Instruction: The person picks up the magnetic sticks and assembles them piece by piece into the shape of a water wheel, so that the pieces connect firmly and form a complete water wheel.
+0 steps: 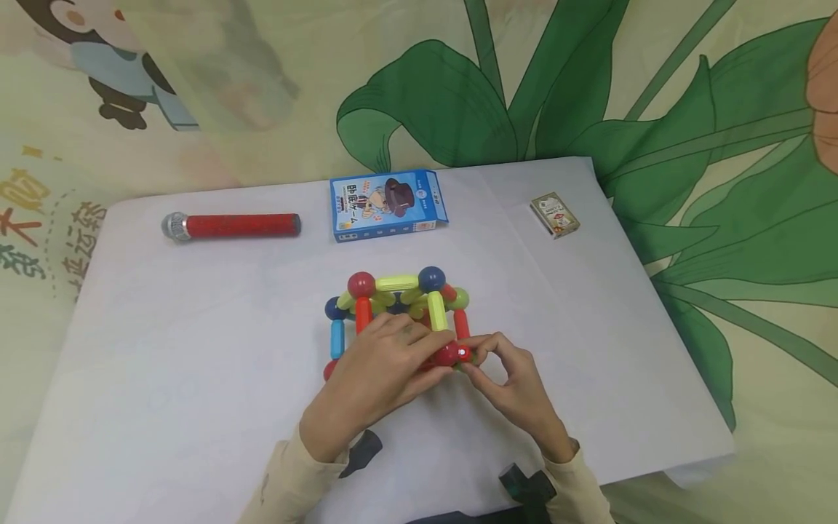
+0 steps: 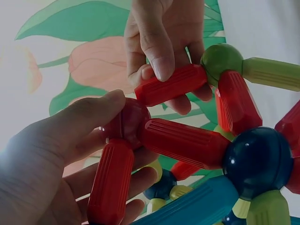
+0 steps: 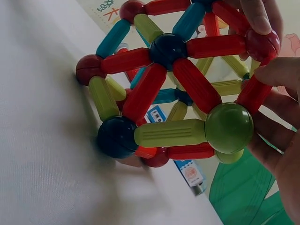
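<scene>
A frame of magnetic rods and balls [image 1: 396, 282] in red, blue and yellow-green stands on the white table before me. My left hand [image 1: 382, 360] reaches over its near side and pinches a red ball [image 2: 133, 119] between thumb and fingers. Red rods run from this ball to a dark blue ball [image 2: 258, 157] and downward. At the frame's right, my right hand [image 1: 513, 378] pinches a red rod [image 2: 176, 84] between thumb and fingers. One end of that rod meets a green ball [image 3: 229, 126]; the other is right at the red ball in my left hand.
Behind the frame lies a blue picture box [image 1: 389, 205]. A red cylinder with a silver head [image 1: 232, 225] lies to its left, a small patterned box [image 1: 554, 215] to the right. The white table [image 1: 164, 349] backs onto a printed cloth with leaves [image 1: 432, 102].
</scene>
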Available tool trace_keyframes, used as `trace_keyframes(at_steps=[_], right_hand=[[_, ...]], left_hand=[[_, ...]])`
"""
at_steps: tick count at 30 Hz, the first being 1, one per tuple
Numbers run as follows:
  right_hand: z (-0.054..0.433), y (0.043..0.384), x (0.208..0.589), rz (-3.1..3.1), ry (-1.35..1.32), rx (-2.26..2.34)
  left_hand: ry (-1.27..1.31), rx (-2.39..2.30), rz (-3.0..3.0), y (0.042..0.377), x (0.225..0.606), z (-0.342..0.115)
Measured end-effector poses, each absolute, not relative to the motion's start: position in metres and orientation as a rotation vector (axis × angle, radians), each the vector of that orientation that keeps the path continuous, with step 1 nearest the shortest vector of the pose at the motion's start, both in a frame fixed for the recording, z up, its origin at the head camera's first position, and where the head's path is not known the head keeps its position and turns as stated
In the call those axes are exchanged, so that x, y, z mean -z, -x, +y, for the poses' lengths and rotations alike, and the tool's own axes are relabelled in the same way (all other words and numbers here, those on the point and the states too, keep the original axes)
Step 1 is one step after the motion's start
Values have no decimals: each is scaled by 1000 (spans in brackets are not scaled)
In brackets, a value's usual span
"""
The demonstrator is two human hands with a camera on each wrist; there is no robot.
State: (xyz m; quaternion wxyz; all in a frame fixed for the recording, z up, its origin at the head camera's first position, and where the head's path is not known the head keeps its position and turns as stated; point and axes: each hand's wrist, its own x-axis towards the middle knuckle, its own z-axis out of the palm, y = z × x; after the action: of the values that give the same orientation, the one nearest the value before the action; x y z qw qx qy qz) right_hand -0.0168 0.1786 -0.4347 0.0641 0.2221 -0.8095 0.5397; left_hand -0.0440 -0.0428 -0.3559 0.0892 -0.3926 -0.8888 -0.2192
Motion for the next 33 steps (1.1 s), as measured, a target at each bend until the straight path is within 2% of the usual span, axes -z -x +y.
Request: trace_keyframes(at_steps=[33], right_hand=[[176,17,437,-2480,-705,-1493]], left_hand=[[1171,740,-2629,44,358,-47]])
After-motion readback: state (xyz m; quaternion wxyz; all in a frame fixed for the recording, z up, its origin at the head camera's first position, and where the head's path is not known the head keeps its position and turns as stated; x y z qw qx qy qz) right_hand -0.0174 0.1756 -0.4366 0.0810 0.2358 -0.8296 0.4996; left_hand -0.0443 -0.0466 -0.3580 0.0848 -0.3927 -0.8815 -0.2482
